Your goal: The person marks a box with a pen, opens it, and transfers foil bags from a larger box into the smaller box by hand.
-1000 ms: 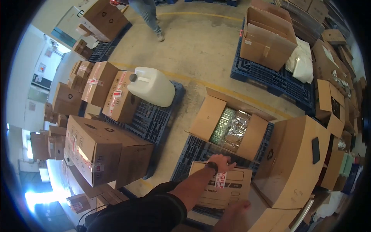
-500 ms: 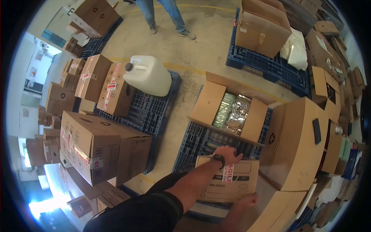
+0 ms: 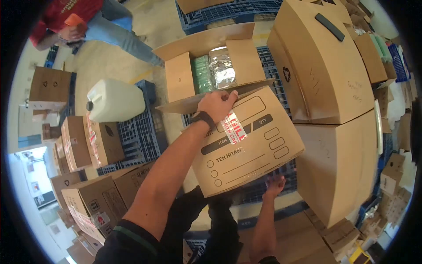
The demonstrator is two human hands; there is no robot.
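Note:
A sealed cardboard box (image 3: 246, 165) marked "TEH HITAM", with a red-and-white fragile tape strip across it, is tilted in front of me. My left hand (image 3: 215, 107), wearing a dark wristband, grips the box's far edge, with some fingertips hidden behind it. Below the near right edge is my right hand (image 3: 274, 185), its fingers apart and a small gap showing between it and the box. Just beyond the held box stands an open carton (image 3: 178, 75). Green-wrapped packs (image 3: 202, 74) and silvery packs (image 3: 222, 66) lie inside it.
Tall cartons (image 3: 336, 163) stand close on the right, one bearing a dark flat object (image 3: 329, 27). At left, a white jerrycan (image 3: 118, 100) and boxes (image 3: 105, 141) sit on a blue pallet (image 3: 147, 105). A person in a red top (image 3: 74, 13) stands at the upper left.
The labelled box has come up closer to me and turned, with my left hand on its far edge. My right hand now shows below it. The view has shifted, bringing the person's red top into sight.

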